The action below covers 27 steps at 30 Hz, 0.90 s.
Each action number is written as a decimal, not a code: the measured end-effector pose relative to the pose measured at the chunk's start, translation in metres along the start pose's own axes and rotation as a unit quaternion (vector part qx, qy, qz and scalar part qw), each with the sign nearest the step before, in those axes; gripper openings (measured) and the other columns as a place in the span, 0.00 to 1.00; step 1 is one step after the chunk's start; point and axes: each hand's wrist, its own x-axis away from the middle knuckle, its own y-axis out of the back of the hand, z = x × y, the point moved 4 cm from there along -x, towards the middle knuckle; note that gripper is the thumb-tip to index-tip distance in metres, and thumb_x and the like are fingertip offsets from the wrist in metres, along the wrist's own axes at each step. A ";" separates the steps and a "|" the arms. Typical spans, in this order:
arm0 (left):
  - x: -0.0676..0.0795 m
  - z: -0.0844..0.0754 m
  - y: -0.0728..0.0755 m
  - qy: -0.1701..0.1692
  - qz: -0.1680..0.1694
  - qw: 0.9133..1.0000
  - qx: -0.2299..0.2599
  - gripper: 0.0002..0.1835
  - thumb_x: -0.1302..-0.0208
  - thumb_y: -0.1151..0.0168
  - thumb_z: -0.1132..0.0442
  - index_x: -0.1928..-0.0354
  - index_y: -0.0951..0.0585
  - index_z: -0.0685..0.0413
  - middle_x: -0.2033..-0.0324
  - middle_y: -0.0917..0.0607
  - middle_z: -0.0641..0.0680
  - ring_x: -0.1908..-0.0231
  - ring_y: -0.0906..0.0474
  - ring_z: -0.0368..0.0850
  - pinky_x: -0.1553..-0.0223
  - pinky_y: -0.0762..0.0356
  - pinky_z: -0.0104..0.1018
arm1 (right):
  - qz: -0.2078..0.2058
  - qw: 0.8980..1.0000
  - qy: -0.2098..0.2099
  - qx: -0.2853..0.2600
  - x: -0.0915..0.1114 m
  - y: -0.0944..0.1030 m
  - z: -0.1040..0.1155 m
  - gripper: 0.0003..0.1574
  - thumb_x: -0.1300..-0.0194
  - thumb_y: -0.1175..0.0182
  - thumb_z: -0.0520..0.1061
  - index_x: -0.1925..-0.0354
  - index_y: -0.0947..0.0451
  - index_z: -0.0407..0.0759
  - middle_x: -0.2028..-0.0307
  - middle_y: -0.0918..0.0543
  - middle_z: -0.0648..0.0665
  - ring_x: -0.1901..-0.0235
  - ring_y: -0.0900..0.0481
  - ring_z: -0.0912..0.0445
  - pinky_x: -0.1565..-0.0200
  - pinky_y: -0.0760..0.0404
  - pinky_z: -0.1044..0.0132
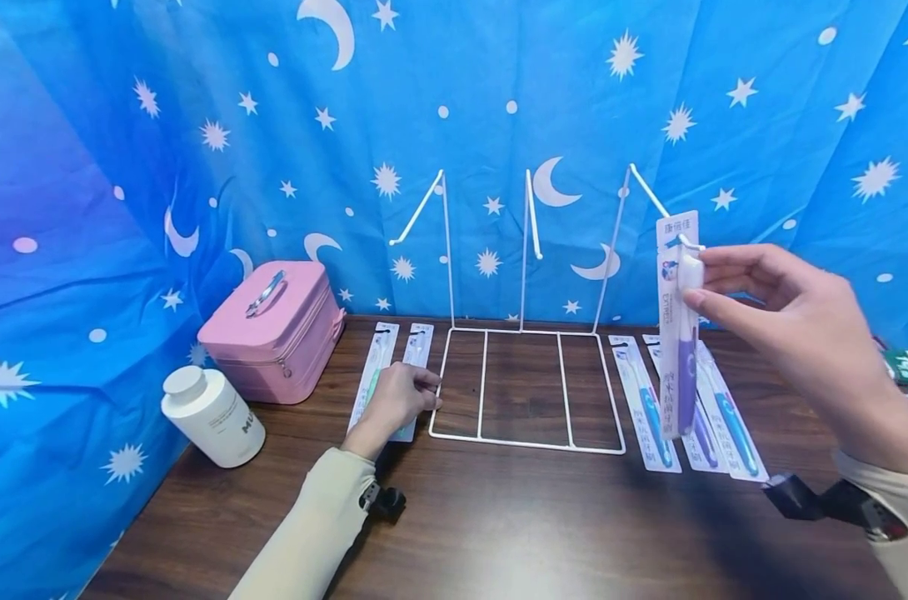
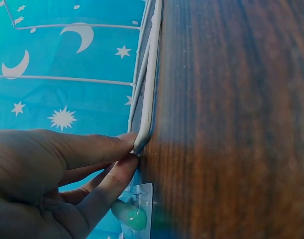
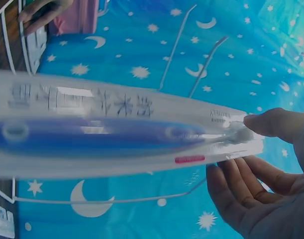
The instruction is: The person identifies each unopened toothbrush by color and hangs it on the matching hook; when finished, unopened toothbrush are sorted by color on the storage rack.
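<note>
The right grip (image 1: 799,327) is pinching the pack (image 1: 670,342) near its top at the right prong's (image 1: 650,192) tip, the left grip (image 1: 400,396) is pinching the rack's (image 2: 150,84) base, and the pack, probably light, stiffish and slick, is best suiting a hold on its bubble's (image 1: 686,367) sides

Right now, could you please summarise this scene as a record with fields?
Left grip: pinches base of white wire rack
Right grip: pinches purple toothbrush in clear packaging at tip of right prong
Left of rack: two packaged toothbrushes, pink boxy case, white plastic bottle
Right of rack: three more packaged toothbrushes
Surface: brown wooden table
Backdrop: blue cloth with white stars and moons
</note>
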 end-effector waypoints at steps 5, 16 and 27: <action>-0.001 -0.001 0.001 -0.015 -0.006 1.000 -0.002 0.14 0.51 0.26 0.69 0.59 0.13 0.57 0.75 0.15 0.47 0.74 0.23 0.38 0.71 0.26 0.32 | -0.010 1.000 0.001 0.019 -0.016 -0.007 -0.008 0.31 0.40 0.32 0.52 0.39 0.26 0.53 0.53 0.19 0.51 0.51 0.23 0.66 0.59 0.31 0.77; 0.001 -0.001 0.001 -0.028 -0.018 0.999 -0.009 0.14 0.52 0.25 0.69 0.60 0.12 0.57 0.77 0.15 0.47 0.76 0.23 0.36 0.71 0.26 0.32 | -0.026 1.000 0.009 -0.014 -0.052 -0.026 -0.021 0.29 0.38 0.34 0.55 0.41 0.26 0.49 0.53 0.20 0.48 0.50 0.25 0.58 0.55 0.33 0.65; 0.000 0.000 -0.001 -0.017 -0.007 1.000 0.000 0.15 0.52 0.25 0.70 0.60 0.13 0.57 0.76 0.15 0.47 0.75 0.22 0.36 0.71 0.25 0.32 | -0.050 0.998 -0.002 -0.028 -0.077 -0.037 -0.036 0.30 0.38 0.35 0.56 0.41 0.27 0.49 0.52 0.22 0.45 0.53 0.26 0.57 0.53 0.28 0.66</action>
